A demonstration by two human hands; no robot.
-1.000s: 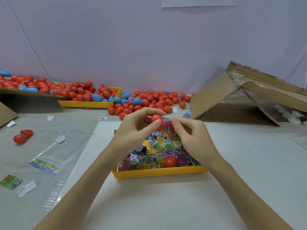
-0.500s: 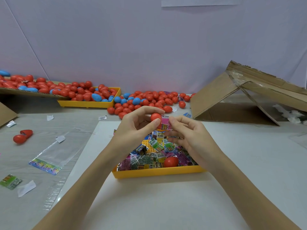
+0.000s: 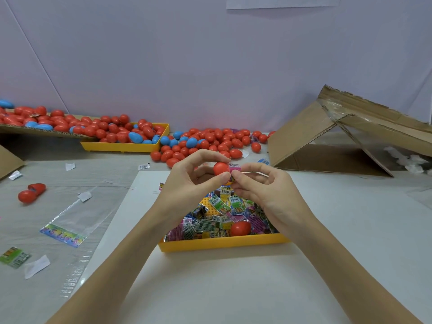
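**Packet brought up to the shell's mouth**

At centre frame the left hand [image 3: 187, 183] pinches a red egg shell [image 3: 220, 168] between thumb and fingertips. Within the last second the pink packet [image 3: 235, 168], pinched by the right hand [image 3: 268, 192], has risen level with the shell and now touches it, so stuffing seems to be starting. The yellow tray [image 3: 222, 244] of packets lies below, and the cardboard box [image 3: 327, 141] at right stands well apart. Nothing obstructs the hands.

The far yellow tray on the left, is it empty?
No, the far yellow tray is heaped with red and blue eggs.
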